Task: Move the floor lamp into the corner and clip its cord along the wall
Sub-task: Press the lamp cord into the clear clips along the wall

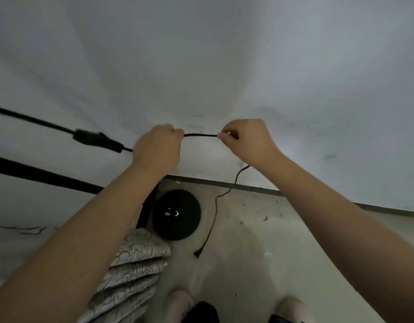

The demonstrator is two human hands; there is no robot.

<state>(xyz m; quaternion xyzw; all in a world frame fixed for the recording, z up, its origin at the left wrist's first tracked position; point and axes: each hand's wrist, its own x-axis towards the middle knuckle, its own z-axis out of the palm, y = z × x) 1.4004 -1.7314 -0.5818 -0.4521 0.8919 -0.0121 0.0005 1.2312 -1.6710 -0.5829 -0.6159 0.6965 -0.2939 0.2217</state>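
Note:
My left hand (157, 145) and my right hand (245, 138) both grip the thin black cord (200, 135) and hold a short stretch of it taut against the white wall (224, 66). Left of my left hand the cord runs through an inline switch (96, 138) and on toward the left edge. Below my right hand the cord drops down the wall and trails over the floor to its plug end (199, 252). The lamp's round black base (177, 214) stands on the floor in the corner, and its black pole (42, 176) crosses the left side. No clip is visible.
A dark strip (318, 194) runs where the wall meets the concrete floor (271, 252). A patterned folded cloth (133, 271) lies at the lower left beside the base. My shoes (180, 304) show at the bottom edge. Small debris dots the floor.

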